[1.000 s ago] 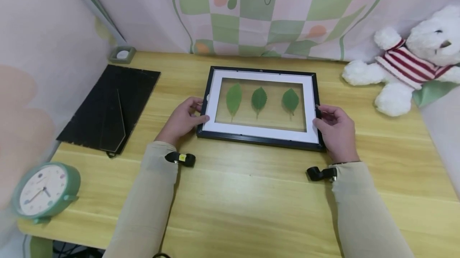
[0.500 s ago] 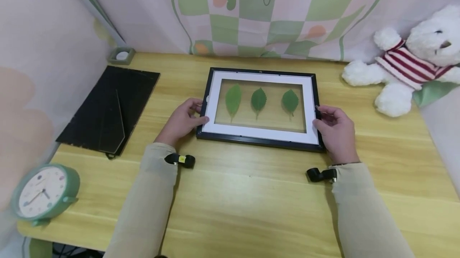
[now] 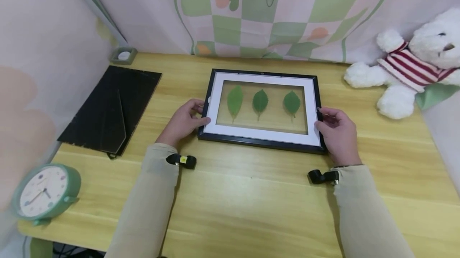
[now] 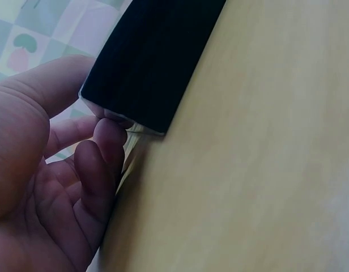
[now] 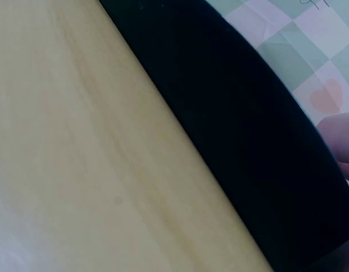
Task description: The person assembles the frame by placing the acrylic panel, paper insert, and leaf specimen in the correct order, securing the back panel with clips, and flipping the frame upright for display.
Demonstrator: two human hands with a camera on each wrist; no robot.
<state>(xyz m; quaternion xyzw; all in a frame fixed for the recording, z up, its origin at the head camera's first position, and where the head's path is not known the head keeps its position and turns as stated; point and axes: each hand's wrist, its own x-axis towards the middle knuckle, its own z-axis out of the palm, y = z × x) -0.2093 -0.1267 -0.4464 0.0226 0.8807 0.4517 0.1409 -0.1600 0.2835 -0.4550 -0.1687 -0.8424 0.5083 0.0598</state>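
Observation:
A black picture frame with a white mat lies over the middle of the table in the head view. Inside its window, three green leaves stand in a row. My left hand grips the frame's left side, thumb on top. In the left wrist view, the fingers curl under the black frame corner. On the opposite side my right hand pinches the frame, thumb on the upper face. The right wrist view is mostly the frame's dark edge, with part of a finger at the far right.
A black backing board with a stand flap lies at the left. Near the front left is a green alarm clock. A small square dish sits in the back corner, and a white teddy bear at the back right. Checkered cloth hangs behind.
Both hands keep their hold on the picture frame. The whole head view shifts very slightly; nothing else visibly moves.

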